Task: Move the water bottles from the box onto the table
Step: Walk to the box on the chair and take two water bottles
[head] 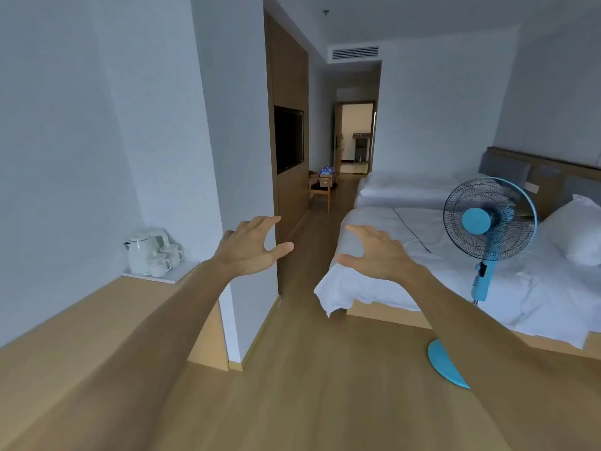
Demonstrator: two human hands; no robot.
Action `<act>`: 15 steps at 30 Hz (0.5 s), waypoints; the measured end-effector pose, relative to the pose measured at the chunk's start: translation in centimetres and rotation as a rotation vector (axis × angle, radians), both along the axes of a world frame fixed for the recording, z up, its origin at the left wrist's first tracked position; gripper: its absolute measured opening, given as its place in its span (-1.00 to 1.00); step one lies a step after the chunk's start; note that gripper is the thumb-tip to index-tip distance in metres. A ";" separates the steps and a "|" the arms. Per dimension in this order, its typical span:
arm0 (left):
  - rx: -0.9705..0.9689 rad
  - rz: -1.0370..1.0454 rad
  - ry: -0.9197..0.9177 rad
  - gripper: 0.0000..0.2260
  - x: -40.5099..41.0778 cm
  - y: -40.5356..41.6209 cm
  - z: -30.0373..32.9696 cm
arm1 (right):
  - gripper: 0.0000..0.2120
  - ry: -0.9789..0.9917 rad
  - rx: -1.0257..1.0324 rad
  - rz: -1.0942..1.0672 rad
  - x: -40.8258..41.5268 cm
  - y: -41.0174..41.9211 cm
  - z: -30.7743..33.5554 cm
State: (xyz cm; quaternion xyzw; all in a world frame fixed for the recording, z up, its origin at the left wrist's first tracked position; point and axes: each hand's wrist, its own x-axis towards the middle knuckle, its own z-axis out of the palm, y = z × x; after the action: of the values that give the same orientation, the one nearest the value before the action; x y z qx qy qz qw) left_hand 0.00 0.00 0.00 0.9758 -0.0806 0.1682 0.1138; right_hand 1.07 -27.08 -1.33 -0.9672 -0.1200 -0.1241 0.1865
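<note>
Both arms reach forward at the centre of the frame. The left hand [250, 247] and the right hand [374, 252] have spread, relaxed fingers and hold nothing. Far behind, on a small wooden table [320, 187], lies something bluish [326, 170]; whether it is bottles, I cannot tell.

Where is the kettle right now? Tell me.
In the head view the white kettle stands at the left, on a white tray in the corner of the wooden counter, with white cups beside it, left of the left hand.
</note>
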 end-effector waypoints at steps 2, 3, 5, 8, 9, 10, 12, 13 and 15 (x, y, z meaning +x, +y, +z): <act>0.032 0.013 -0.021 -0.32 0.2 -0.4 -0.2 | -0.28 -0.024 -0.034 -0.006 0.2 -0.4 -0.3; 0.042 0.019 -0.027 -0.31 0.4 -0.5 -0.5 | -0.28 -0.025 -0.052 -0.009 0.5 -0.6 -0.7; 0.043 0.024 -0.023 -0.31 1.0 -0.6 -1.1 | -0.27 -0.004 -0.062 -0.006 1.2 -0.8 -1.3; 0.050 0.034 -0.029 -0.32 2.4 -0.7 -1.4 | -0.27 -0.010 -0.095 -0.001 2.6 -0.7 -2.0; 0.043 0.036 -0.031 -0.32 3.0 -0.6 -1.4 | -0.27 -0.014 -0.105 -0.003 3.2 -0.6 -2.2; 0.037 0.037 -0.032 -0.32 3.7 -0.5 -1.4 | -0.27 -0.017 -0.108 -0.002 3.9 -0.4 -2.2; 0.034 0.032 -0.034 -0.32 5.4 -0.2 -1.6 | -0.27 -0.025 -0.113 0.000 5.7 -0.1 -2.5; 0.029 0.027 -0.033 -0.31 6.4 0.1 -1.6 | -0.26 -0.028 -0.118 0.001 6.7 0.2 -2.6; 0.010 0.019 -0.034 -0.31 8.7 0.7 -1.6 | -0.26 -0.042 -0.136 -0.004 8.9 0.7 -2.8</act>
State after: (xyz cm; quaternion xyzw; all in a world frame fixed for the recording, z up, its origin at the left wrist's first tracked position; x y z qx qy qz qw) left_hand 8.74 0.70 -1.65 0.9741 -0.0743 0.1856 0.1059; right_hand 10.01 -26.35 -4.10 -0.9750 -0.1303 -0.1362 0.1176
